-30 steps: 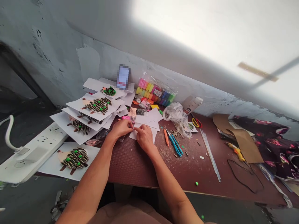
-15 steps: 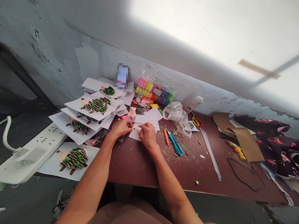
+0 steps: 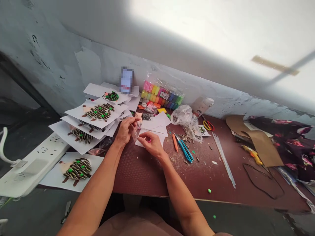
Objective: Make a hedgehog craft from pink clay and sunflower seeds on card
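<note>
My left hand (image 3: pixel 125 131) is raised above the table, its fingertips pinching a small clear plastic bag (image 3: pixel 136 129) with peach-coloured clay at its top. My right hand (image 3: pixel 151 144) rests on loose white paper sheets (image 3: pixel 152 131), its fingers curled and holding nothing I can make out. To the left of my hands lie several white sheets with hedgehog-like pictures made of striped sunflower seeds (image 3: pixel 77 170), dotted with green clay. Some of these sheets overlap one another.
Behind my hands is a bag of coloured clay (image 3: pixel 161 93). To the right lie blue-handled scissors (image 3: pixel 184 151), an orange marker (image 3: pixel 175 142), crumpled plastic (image 3: pixel 184 119) and loose seeds on the brown table (image 3: pixel 137 177). A white power strip (image 3: pixel 34 167) sits at the left edge.
My left hand has lifted from the paper and now pinches the clear bag. My right hand has shifted slightly on the sheets. The whole view has tilted a little.
</note>
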`<control>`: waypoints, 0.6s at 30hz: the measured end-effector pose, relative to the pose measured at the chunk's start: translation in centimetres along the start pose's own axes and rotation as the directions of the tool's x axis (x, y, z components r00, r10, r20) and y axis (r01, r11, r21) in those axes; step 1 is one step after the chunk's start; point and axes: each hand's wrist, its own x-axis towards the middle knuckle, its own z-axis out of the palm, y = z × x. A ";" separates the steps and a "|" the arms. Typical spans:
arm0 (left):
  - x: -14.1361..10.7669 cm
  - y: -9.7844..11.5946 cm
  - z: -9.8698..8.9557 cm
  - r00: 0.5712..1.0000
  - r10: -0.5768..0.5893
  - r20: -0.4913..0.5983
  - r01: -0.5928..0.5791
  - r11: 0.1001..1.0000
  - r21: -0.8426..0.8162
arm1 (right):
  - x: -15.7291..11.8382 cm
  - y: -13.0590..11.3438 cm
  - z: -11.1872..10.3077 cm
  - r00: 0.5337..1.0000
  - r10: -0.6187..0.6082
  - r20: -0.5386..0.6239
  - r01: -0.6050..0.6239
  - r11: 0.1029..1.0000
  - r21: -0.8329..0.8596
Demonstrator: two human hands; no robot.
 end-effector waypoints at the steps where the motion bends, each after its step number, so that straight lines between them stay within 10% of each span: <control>1: 0.0 -0.1 0.1 1.000 -0.010 0.004 0.010 0.999 -0.042 | -0.1 -0.2 0.3 1.000 -0.004 0.009 0.004 1.000 0.018; 10: 0.1 -0.1 0.2 1.000 -0.005 0.014 0.007 0.987 -0.160 | -0.3 -0.2 0.8 0.996 -0.089 0.033 0.089 0.996 -0.013; 18: -0.6 -0.1 0.4 0.972 -0.059 0.227 0.057 0.998 0.015 | 0.6 0.6 -0.9 0.972 -0.012 -0.233 0.038 0.993 0.108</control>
